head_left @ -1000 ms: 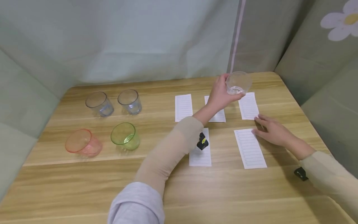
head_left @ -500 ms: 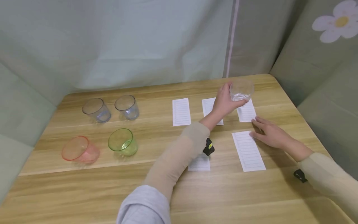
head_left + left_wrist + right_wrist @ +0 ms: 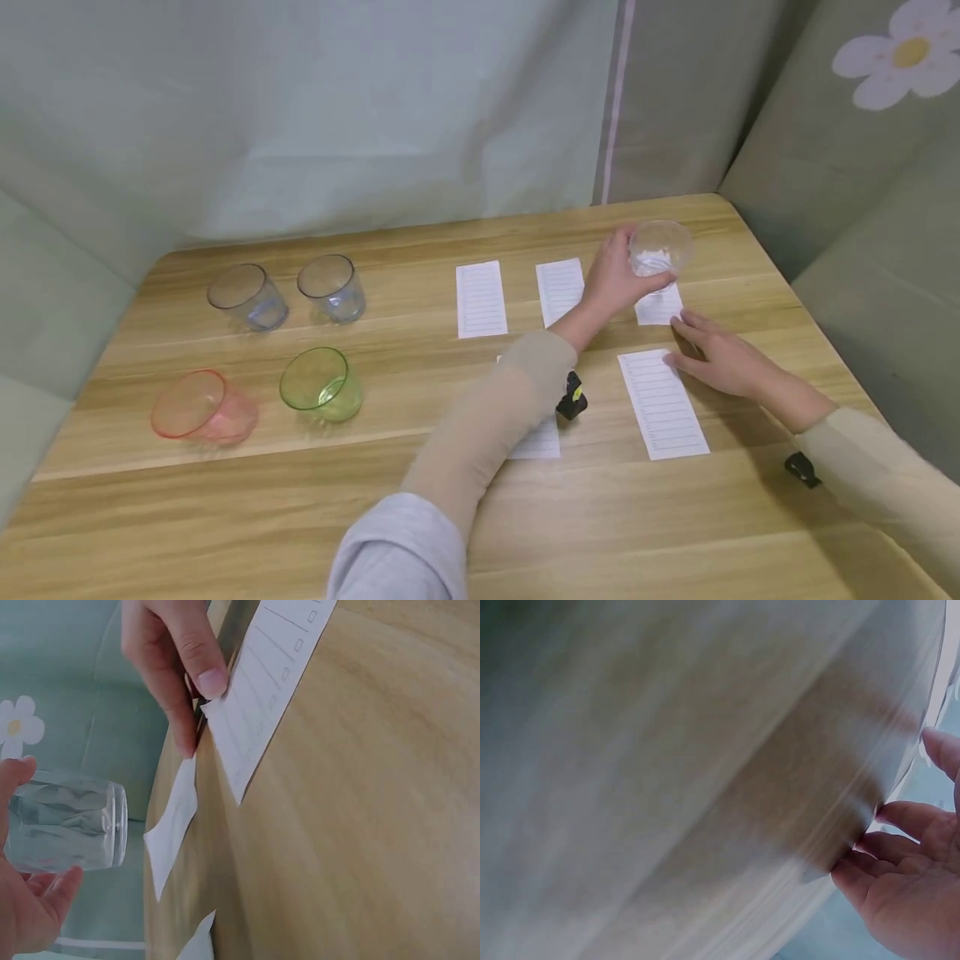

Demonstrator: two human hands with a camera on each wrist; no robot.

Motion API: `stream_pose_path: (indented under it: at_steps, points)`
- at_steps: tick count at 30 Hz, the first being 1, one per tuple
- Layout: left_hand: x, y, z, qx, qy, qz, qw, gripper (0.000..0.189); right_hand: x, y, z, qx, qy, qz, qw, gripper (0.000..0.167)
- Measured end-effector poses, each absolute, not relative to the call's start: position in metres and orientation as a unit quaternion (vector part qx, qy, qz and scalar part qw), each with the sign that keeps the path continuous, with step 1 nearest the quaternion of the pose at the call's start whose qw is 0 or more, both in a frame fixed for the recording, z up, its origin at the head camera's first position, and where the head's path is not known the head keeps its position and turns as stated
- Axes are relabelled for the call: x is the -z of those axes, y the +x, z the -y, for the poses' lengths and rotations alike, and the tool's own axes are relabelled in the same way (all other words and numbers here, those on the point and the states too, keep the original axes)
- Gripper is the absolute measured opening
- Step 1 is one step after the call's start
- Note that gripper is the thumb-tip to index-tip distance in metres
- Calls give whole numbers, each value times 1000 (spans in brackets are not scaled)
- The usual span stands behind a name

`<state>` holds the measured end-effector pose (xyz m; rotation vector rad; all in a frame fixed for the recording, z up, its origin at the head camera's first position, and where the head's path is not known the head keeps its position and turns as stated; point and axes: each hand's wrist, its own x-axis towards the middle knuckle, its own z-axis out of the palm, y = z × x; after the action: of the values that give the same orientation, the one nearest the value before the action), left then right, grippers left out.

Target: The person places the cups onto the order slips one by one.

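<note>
We see the grip of the left hand [image 3: 617,279] curled round one clear cup [image 3: 662,248], thumb on its near side. The cup is at the far right of the table [image 3: 225,525]; in the left wrist view cloth shows between its base and the tabletop. The grip of the right hand [image 3: 716,360] is released, its fingers loosely spread: we see fingertips by the near right corner of the far right slip [image 3: 660,312] and the thumb by the far right corner of the near right slip [image 3: 663,410].

We count five paper slips: three far, two near. The other three are the far left slip [image 3: 482,300], the far middle slip [image 3: 559,287] and the near left slip [image 3: 540,442]. The left sleeve [image 3: 480,425] covers most of the near left slip, the left arm hides a near corner of the far middle slip, and the cup and thumb block part of the far right slip. We make out lines and little boxes; any wording is too small to read.

We count four more cups on the left: two greyish ones [image 3: 264,308] [image 3: 345,298] far, one red cup [image 3: 234,417] and one green cup [image 3: 341,393] near. Two black gadgets [image 3: 572,397] [image 3: 802,469] show at the wrists. Beyond hangs grey-green cloth [image 3: 375,108], its flower [image 3: 910,53] cut off at the right. The right wrist view is largely blurred.
</note>
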<state>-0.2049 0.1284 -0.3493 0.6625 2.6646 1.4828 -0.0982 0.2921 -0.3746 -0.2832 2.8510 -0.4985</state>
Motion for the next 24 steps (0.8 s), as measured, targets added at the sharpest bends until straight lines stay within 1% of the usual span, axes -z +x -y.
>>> stream_pose_path:
  at_steps: [10,19,24]
  points:
    - [361,-200,-135,-472,205,-857,5,80,376,-96,-287,174,-111,-973,103,70]
    - [366,-198,-136,-449,195,-872,22,83,374,-94,-283,166,-115,-974,99,69]
    - [371,-198,-139,-437,184,-880,18,82,372,-95,-282,160,-116,-976,96,70]
